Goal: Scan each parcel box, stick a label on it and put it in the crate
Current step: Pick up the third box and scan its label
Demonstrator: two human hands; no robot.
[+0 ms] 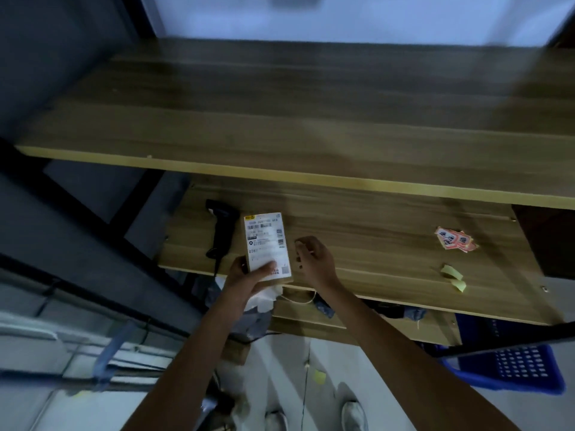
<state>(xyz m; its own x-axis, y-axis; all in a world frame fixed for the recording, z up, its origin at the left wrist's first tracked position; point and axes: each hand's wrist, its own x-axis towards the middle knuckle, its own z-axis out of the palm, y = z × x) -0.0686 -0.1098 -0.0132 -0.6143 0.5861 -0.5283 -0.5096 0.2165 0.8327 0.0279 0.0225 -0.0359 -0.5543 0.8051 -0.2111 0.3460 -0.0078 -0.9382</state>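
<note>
The left hand [249, 275] holds a small parcel box [268, 247] at the near edge of the wooden worktop [389, 244], close to the middle of the view. The thumb lies across the lower part of the white shipping label [266, 241] that covers the top face of the box, and the other fingers curl under it. At 3 o'clock from the box, just beside it, the right hand [314, 259] has its fingers curled with the tips brought together; whether it pinches something small I cannot tell, because the picture is blurred there. At 9 o'clock from the box, a black barcode scanner [221, 225] lies on the worktop, partly behind the box. Well apart at 3 o'clock lies a small pile of red-and-white stickers [455, 239], and nearer the front edge are some yellow backing strips [452, 276]. A blue plastic crate [516, 368] stands on the floor at 4 o'clock, under the worktop's right end.
</note>
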